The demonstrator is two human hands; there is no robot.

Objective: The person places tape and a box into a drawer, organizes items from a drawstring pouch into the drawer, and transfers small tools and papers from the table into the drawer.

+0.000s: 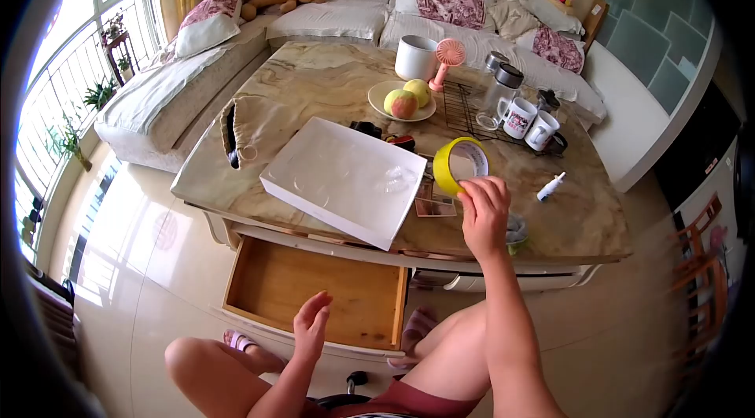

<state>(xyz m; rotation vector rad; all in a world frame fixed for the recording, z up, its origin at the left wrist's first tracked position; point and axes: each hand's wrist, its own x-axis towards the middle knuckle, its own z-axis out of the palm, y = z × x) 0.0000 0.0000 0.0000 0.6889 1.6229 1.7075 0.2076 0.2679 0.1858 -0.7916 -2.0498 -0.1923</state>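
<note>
My right hand [486, 212] is closed on the lower rim of a roll of yellow tape [447, 169], held up over the table. Over the open wooden drawer [338, 280], my left hand [312, 322] hangs with bent fingers apart and nothing in them. A shallow white box [334, 174] lies on the table just left of the tape, its open side up. Behind and beneath the tape, flat picture cards [436, 204] are partly covered. A small grey-green item [515, 231] sits by my right wrist, too hidden to name.
The marble-patterned table [307, 80] bears a cloth pouch [255, 131], a plate [379, 95] of fruit, a white pot [415, 58], a pink fan [450, 56], a glass jar [501, 92], mugs [519, 117] by a wire rack and a small white bottle [551, 187]. A sofa [338, 18] stands behind.
</note>
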